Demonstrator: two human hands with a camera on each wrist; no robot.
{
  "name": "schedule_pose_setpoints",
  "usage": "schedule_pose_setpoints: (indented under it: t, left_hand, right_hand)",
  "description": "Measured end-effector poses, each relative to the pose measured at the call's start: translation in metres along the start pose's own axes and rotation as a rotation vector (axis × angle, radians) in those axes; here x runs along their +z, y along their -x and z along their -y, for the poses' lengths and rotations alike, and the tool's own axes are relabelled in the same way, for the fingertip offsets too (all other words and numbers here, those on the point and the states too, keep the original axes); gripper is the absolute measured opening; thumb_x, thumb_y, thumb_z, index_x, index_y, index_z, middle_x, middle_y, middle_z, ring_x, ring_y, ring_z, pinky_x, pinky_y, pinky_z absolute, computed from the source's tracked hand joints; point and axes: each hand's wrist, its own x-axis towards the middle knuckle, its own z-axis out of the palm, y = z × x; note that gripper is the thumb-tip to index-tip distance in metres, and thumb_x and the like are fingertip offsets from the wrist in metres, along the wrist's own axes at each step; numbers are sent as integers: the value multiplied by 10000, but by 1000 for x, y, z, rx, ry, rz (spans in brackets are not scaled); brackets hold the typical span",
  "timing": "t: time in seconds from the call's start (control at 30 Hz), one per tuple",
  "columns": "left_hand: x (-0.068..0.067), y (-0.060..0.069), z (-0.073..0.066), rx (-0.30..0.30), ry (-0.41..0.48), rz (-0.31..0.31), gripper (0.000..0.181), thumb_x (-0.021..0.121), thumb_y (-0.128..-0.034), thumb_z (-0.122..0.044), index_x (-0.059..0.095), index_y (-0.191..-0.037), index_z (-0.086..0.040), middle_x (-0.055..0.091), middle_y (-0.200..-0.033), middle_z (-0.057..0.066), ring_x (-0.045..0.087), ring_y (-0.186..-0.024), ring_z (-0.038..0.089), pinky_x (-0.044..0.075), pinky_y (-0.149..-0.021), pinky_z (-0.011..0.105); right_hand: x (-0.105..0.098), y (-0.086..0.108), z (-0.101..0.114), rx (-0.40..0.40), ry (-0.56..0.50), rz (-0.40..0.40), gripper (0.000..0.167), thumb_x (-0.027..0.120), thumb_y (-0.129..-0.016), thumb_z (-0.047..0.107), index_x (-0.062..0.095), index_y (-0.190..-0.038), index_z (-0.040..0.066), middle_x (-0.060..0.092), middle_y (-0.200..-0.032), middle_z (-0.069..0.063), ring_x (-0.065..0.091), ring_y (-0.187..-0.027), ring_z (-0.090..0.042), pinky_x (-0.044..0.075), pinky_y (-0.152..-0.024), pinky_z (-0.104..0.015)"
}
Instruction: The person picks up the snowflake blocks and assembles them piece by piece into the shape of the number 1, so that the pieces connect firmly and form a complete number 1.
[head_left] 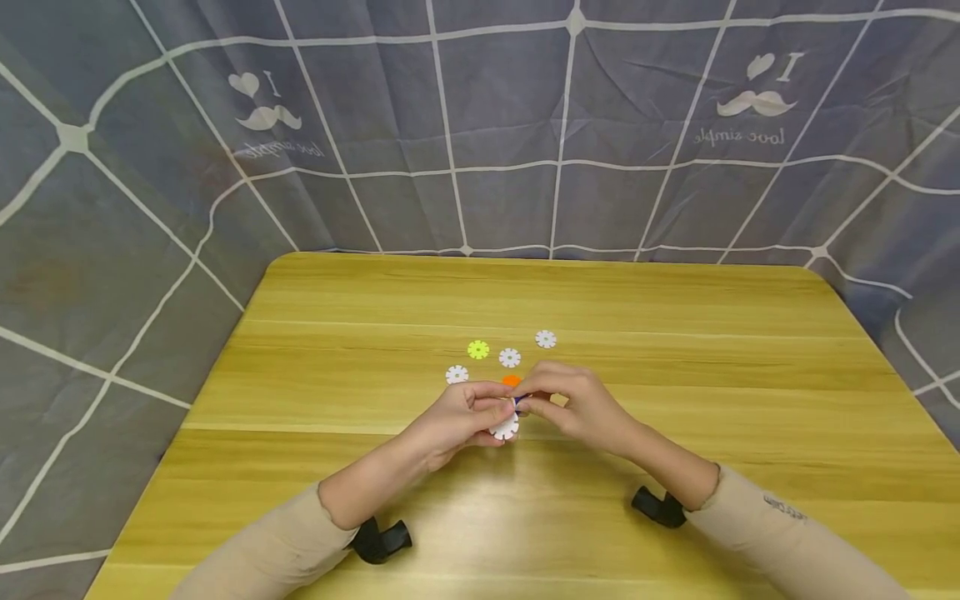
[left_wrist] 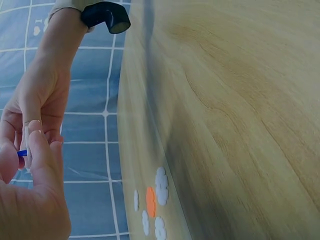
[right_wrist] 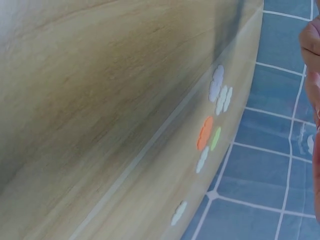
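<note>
Pinching a white notched disc between thumb and fingers, the left hand reaches in from the lower left, its thumb laid across the disc's upper part and a fingertip showing below the disc's lower edge. The right hand comes from the lower right with its knuckles raised and its thumb and index finger bent down, gripping a small dark-blue piece right at the disc; whether the two are slotted together cannot be told. Both held parts sit between the fingertips, where the hands meet above the wood-grain table. The left-wrist view gives the white disc edge-on, with the blue showing beside it; the right-wrist view catches only fingers at its border, so the grip cannot be judged there.

Both forearms slant inward, beige sleeves pushed back past the wrists, with a black wrist mount by the left cuff and a black bracket by the right. Just beyond the fingers lies an orange disc, partly hidden; near it are a yellow-green disc and several loose white discs.
</note>
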Motion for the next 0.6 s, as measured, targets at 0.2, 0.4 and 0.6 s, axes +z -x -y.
schedule_pose_setpoints:
  t: [0.2, 0.4, 0.6]
  left_hand:
    - [1, -1, -1, -3, 2, 0, 366, 531, -950, -80, 486, -1249, 127, 598, -1158, 243, 654, -758, 133, 537, -656, 188]
    - [-2, -1, 4, -12, -31, -33, 399, 506, -964, -92, 441, -1293, 124, 518, -1251, 285, 629, -856, 134, 544, -760, 277]
    - [-4, -1, 8, -8, -23, -46, 405, 519, -956, -89, 444, -1300, 113, 485, -1291, 279, 606, -928, 141, 543, -765, 289]
  right_hand:
    - [-6, 0, -4, 100, 0, 38, 179, 703, -802, 20, 709, -975, 62, 653, -868, 9, 544, -740, -105, 496, -637, -223]
    - [-17, -4, -13, 298, -15, 86, 192, 693, -831, 59, 686, -1023, 70, 632, -858, 28, 561, -758, -114, 521, -688, -262]
    - [-31, -6, -40, 513, -83, 85, 215, 698, -822, 40, 663, -1025, -22, 647, -850, -45, 584, -775, -173, 515, -677, -262]
